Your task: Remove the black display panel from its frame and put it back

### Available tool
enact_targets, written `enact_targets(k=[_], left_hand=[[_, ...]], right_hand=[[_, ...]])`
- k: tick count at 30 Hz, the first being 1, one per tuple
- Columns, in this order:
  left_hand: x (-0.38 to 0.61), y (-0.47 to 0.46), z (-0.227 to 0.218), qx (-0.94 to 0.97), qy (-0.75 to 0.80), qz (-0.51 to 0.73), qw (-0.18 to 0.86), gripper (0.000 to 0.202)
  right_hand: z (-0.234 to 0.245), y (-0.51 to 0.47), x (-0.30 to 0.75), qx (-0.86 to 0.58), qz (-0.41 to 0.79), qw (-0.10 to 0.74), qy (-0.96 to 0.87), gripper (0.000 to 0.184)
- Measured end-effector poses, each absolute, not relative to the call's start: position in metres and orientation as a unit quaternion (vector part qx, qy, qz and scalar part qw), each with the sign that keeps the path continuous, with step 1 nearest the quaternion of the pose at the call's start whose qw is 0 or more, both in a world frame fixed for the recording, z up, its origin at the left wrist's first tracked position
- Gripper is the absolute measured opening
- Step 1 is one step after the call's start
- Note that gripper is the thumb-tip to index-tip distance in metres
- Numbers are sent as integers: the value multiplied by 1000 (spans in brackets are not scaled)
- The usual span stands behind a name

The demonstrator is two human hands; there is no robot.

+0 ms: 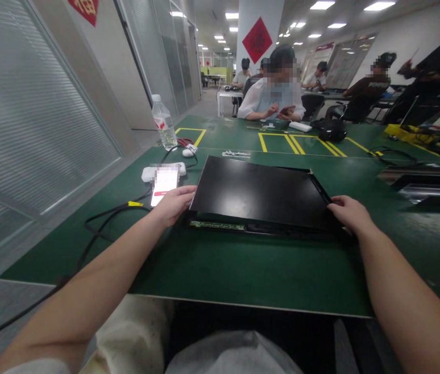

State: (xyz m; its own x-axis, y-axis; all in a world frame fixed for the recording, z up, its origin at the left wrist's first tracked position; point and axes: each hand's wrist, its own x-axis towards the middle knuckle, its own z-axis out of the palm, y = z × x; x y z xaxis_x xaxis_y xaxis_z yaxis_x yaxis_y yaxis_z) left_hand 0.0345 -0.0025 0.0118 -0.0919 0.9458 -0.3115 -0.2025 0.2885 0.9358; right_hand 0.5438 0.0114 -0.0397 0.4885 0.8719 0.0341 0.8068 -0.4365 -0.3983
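A flat black display panel (259, 192) lies tilted over a black frame (317, 184) on the green table. Along the near side of the frame shows a narrow green circuit board (218, 225). My left hand (175, 203) grips the panel's left edge, its fingers partly behind it. At the other end, my right hand (350, 214) has its fingers closed at the right edge of the panel, close to the frame's corner. How far the panel sits above the frame cannot be made out.
Left of the panel are a lit phone (165, 184), a white power strip (149, 173), black cables (103, 221) and a water bottle (163, 124). Dark strips and clear film (418, 193) lie at the right. A person (272, 93) sits across the table (243, 275).
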Motion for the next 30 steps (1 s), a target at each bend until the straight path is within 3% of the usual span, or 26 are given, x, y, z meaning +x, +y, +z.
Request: enact_targets(k=[9, 14, 17, 24, 30], left_hand=[[32, -2, 11, 378, 539, 503, 560, 16], [30, -6, 8, 431, 495, 497, 568, 44], [30, -5, 7, 458, 460, 516, 560, 45], [33, -7, 7, 495, 397, 540, 553, 52], [32, -8, 6, 513, 362, 550, 551, 57]], right_hand=[[-46, 14, 548, -838, 93, 185, -505, 39], [-50, 16, 551, -835, 87, 201, -504, 37], [-54, 17, 555, -830, 97, 225, -501, 36], [-60, 19, 559, -817, 111, 298, -481, 55], [-54, 17, 556, -788, 166, 407, -432, 32]])
